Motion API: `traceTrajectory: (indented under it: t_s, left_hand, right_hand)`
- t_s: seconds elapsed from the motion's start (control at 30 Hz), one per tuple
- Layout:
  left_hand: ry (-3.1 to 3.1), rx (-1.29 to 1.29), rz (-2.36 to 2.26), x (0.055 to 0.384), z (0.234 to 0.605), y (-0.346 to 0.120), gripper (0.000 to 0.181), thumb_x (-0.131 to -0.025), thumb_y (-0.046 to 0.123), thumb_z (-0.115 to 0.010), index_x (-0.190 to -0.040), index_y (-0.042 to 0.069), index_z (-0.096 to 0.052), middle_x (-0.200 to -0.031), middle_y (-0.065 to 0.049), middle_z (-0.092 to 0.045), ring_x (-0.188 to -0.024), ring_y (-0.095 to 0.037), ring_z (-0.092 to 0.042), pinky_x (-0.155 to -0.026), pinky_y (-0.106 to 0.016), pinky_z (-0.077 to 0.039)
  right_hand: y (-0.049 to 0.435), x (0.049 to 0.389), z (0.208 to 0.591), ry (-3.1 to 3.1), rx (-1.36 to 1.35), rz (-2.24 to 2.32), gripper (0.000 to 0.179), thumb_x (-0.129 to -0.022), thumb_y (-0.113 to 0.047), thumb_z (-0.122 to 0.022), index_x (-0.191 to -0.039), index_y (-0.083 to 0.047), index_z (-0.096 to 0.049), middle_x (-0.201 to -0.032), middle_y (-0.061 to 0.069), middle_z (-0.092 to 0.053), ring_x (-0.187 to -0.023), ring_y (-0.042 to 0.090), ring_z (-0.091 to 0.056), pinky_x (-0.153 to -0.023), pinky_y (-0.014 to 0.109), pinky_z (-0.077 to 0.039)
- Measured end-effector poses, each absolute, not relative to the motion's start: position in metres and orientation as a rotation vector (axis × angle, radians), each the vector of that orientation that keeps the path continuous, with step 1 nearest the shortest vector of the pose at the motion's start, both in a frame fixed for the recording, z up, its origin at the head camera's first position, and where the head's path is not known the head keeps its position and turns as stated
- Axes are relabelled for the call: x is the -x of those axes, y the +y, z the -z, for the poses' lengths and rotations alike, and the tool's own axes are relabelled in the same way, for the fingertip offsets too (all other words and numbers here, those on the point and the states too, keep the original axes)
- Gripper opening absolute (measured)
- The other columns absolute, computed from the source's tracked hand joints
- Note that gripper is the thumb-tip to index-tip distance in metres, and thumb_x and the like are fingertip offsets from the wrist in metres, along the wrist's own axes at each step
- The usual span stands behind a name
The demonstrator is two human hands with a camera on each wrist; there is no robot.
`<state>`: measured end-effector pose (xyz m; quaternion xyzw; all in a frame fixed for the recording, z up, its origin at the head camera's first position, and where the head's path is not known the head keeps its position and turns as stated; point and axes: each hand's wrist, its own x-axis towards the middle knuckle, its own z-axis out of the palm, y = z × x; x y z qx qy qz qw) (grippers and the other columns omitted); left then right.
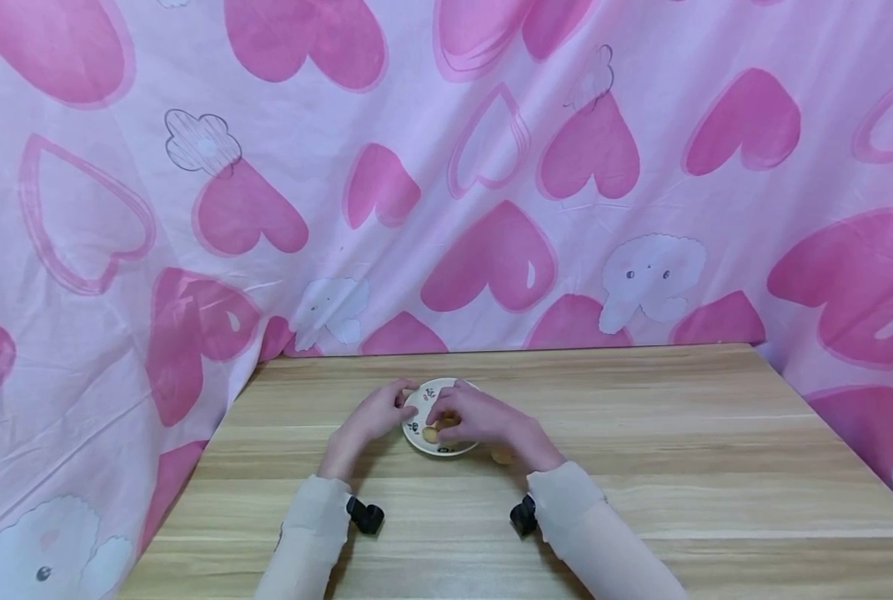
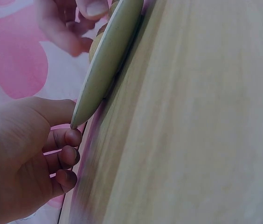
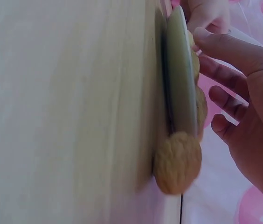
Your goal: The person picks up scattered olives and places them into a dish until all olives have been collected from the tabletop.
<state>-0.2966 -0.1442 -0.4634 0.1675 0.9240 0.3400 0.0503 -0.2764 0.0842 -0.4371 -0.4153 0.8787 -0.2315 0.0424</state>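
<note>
A small white plate (image 1: 425,398) with dark printed motifs lies on the table, carrying several walnuts (image 1: 431,434). At its left edge is my left hand (image 1: 374,414); in the left wrist view its thumb and fingers (image 2: 67,137) pinch the plate's rim. Over the plate, my right hand (image 1: 484,415) is close above the walnuts, fingers and thumb spread and bent, partly covering them. From the right wrist the thumb and fingers (image 3: 224,74) show apart beside the walnuts. Another walnut (image 3: 177,163) sits on the table beside the plate, partly under the right wrist in the head view.
The wooden table (image 1: 679,467) reaches back to a pink cloth (image 1: 476,183) with hearts, which also hangs along the left and right sides. Each wrist wears a small black camera, one at the left cuff (image 1: 365,517) and one at the right cuff (image 1: 524,517).
</note>
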Motion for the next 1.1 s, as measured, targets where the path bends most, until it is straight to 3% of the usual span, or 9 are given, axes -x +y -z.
traceTrajectory:
  t_s: [0.47,0.83,1.1]
  left_hand:
    - [2.809,-0.501,-1.038,0.297,0.463,-0.146,0.048,-0.091,0.018,-0.069,-0.137,0.010,-0.057,-0.079,-0.002,-0.054,-0.068,-0.014,-0.048,-0.060,-0.028,-0.040]
    - [2.806,-0.517,-1.051,0.294,0.461,-0.145,0.048,-0.091,0.017,-0.069,-0.137,0.008,-0.056,-0.079,-0.003,-0.054,-0.068,-0.015,-0.048,-0.060,-0.028,-0.041]
    - [2.804,-0.496,-1.050,0.294,0.461,-0.143,0.049,-0.091,0.017,-0.069,-0.138,0.009,-0.056,-0.079,-0.002,-0.055,-0.069,-0.015,-0.048,-0.061,-0.029,-0.041]
  right_hand:
    - [0.119,0.262,0.425,2.734,1.255,0.754,0.018,-0.091,-0.021,-0.071,-0.107,-0.015,-0.075,-0.106,-0.007,-0.066,-0.105,0.013,-0.055,-0.096,0.033,-0.047]
    - [0.145,0.254,0.429,2.657,1.091,0.829,0.013,-0.092,-0.020,-0.069,-0.103,-0.021,-0.076,-0.094,-0.015,-0.066,-0.089,0.009,-0.057,-0.079,0.025,-0.049]
    - [0.158,0.251,0.433,2.612,1.051,0.813,0.016,-0.089,-0.017,-0.071,-0.104,-0.022,-0.076,-0.095,-0.015,-0.066,-0.086,0.007,-0.056,-0.077,0.024,-0.049]
